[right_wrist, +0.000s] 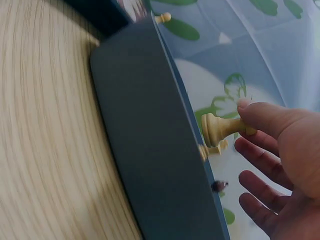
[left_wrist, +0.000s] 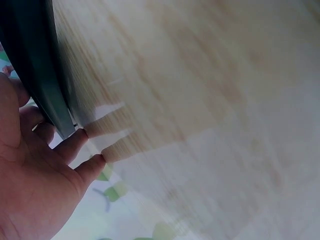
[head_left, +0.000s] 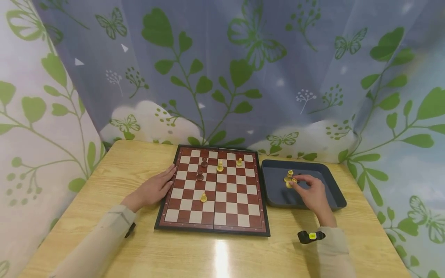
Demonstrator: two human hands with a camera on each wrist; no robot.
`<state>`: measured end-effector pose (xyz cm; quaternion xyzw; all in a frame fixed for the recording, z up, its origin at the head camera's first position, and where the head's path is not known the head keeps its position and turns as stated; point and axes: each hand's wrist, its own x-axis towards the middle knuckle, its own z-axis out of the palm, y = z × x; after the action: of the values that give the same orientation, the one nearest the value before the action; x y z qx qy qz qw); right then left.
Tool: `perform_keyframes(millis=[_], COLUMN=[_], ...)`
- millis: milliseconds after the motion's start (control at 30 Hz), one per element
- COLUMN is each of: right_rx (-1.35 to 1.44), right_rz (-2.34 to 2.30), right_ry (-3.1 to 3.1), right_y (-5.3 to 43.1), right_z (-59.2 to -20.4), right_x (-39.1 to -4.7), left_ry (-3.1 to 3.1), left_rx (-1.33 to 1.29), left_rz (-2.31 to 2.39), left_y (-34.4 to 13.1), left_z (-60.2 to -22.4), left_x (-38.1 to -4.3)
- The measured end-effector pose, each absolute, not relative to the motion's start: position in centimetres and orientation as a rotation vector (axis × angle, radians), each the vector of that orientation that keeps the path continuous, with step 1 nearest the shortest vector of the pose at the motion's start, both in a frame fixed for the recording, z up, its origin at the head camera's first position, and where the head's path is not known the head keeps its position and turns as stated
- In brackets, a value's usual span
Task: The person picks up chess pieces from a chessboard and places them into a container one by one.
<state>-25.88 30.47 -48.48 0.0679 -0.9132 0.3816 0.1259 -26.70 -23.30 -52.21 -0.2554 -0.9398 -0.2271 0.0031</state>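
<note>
My right hand (head_left: 313, 193) is over the dark tray, pinching a pale yellow chess piece (right_wrist: 215, 131) by its top between thumb and fingers. Its base shows in the right wrist view, while the fingertips hide its head, so its kind cannot be told. Just behind it in the tray stands another pale yellow chess piece (head_left: 290, 173); a dark piece (right_wrist: 219, 186) shows past the tray's rim in the right wrist view. My left hand (head_left: 154, 189) rests against the left edge of the chessboard (head_left: 212, 233), fingers extended; the left wrist view has fingertips touching the table.
On the board stand two dark pieces (head_left: 199, 176) and three pale yellow pieces (head_left: 220, 166). The dark tray (head_left: 278, 203) lies close to the board's right edge on the wooden table (head_left: 167, 255). A patterned curtain (head_left: 215, 69) hangs behind the table.
</note>
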Motion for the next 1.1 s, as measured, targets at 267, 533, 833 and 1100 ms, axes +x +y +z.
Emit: perform_keyframes(millis=[267,533,833,1100], right_rx=[0.115,0.102,0.079,0.058], right_rz=[1.008,0.959,0.914,0.904], right_ry=[-2.771,-2.809,-2.849,-2.888], right_y=[32.3,33.4,34.3,34.8], right_z=[-48.4,-48.4,-49.0,-49.1], right_x=[-26.0,-26.6,-27.7,-28.3], left_ry=[-2.947,-2.952,-2.945,-2.935], left_rx=[-0.799,-0.784,-0.785,-0.798], left_rz=[-0.717,-0.721,-0.713,-0.714], left_y=[-23.1,-23.1,-23.1,-23.2], left_z=[-52.3,-52.2,-52.2,-52.0], left_x=[-26.5,-26.3,-26.2,-26.3])
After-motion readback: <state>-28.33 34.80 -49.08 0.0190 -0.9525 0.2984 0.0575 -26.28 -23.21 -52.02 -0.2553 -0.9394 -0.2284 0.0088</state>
